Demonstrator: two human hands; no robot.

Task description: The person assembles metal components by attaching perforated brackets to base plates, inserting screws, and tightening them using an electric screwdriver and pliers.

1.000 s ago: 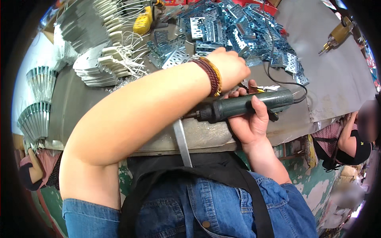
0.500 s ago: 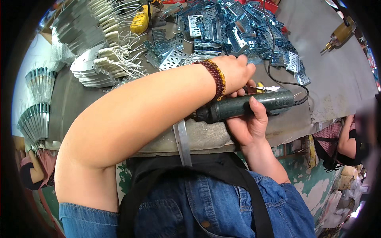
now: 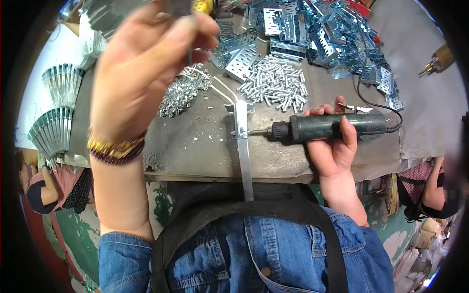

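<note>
My right hand (image 3: 332,141) is wrapped round a dark green electric screwdriver (image 3: 312,128), lying level with its bit pointing left. The bit tip reaches the side of a small shiny metal bracket (image 3: 241,119) on a flat metal strip (image 3: 245,166). Two white wires (image 3: 224,89) run from the bracket toward the upper left. Raised at the upper left and smeared by motion, my left hand (image 3: 151,63) has bent fingers around a grey flat metal piece (image 3: 180,9), whose outline is blurred.
Beyond the bracket lie heaps of screws (image 3: 276,82) and nuts (image 3: 183,93). Perforated metal brackets (image 3: 332,36) are piled at the back, crossed by a black cord (image 3: 359,73). Another power driver (image 3: 439,59) hangs at the far right. Bundled strips (image 3: 53,131) lie left. Two people sit beyond the sides.
My left hand has left the screwdriver's far side and swung to the upper left, uncovering the bracket, screws and nuts. My right hand keeps its grip. The whole view has shifted slightly.
</note>
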